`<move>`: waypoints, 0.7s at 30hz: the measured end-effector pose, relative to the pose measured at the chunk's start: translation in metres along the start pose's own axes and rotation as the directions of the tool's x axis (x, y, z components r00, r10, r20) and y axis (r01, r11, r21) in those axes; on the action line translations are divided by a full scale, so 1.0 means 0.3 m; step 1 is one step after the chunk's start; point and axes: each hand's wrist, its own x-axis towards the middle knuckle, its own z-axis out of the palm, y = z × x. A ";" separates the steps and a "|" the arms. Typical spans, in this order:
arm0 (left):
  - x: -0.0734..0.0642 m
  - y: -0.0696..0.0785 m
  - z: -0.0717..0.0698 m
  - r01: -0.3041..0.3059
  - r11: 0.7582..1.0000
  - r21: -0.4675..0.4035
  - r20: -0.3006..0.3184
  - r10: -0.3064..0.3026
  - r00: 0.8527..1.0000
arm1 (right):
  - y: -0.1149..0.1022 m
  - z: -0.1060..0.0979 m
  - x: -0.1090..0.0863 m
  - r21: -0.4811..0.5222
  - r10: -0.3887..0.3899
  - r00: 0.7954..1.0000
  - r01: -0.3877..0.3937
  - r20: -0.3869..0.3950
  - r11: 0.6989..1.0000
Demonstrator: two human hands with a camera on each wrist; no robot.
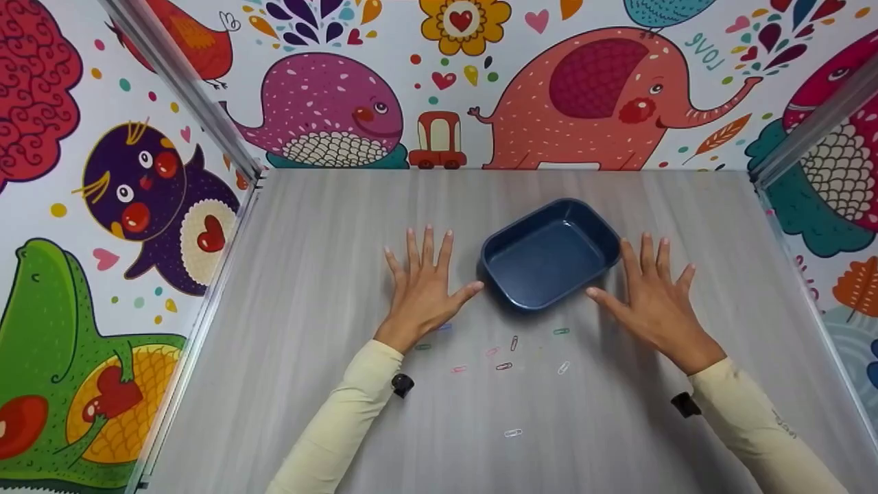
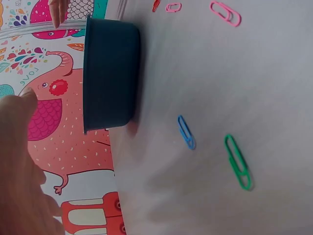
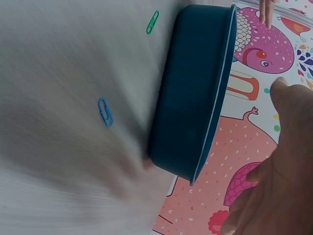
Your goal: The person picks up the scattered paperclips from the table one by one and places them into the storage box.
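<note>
A dark blue rectangular dish (image 1: 549, 261) stands on the table, turned at a slant, with its inside bare. To its left, my left hand (image 1: 422, 291) is spread with straight fingers, the thumb tip close to the dish's side. On the other side my right hand (image 1: 658, 302) is spread too, its index fingertip by the rim; whether either hand touches the dish I cannot tell. Several paper clips lie loose nearer me, among them a green clip (image 2: 238, 162), a blue clip (image 2: 186, 132), a pink clip (image 1: 459, 369) and a white clip (image 1: 564, 368). Neither hand holds anything.
A grey wood-grain table (image 1: 309, 219) carries everything. Printed cartoon panels (image 1: 329, 110) wall off the back and both sides, with metal rails (image 1: 199, 343) along the table's edges. One white clip (image 1: 513, 433) lies apart, closest to me.
</note>
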 end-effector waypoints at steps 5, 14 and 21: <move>0.001 -0.001 0.005 -0.018 0.999 -0.051 0.032 0.019 0.999 | 0.004 0.006 0.006 0.013 0.003 1.000 -0.003 -0.009 1.000; 0.017 -0.005 0.031 -0.063 0.991 -0.117 0.055 0.070 0.996 | 0.015 0.022 -0.001 0.065 -0.004 1.000 0.006 -0.024 0.998; 0.031 -0.010 0.045 -0.102 0.978 -0.182 0.080 0.119 0.990 | 0.018 0.030 -0.003 0.095 0.004 0.999 0.001 -0.046 0.995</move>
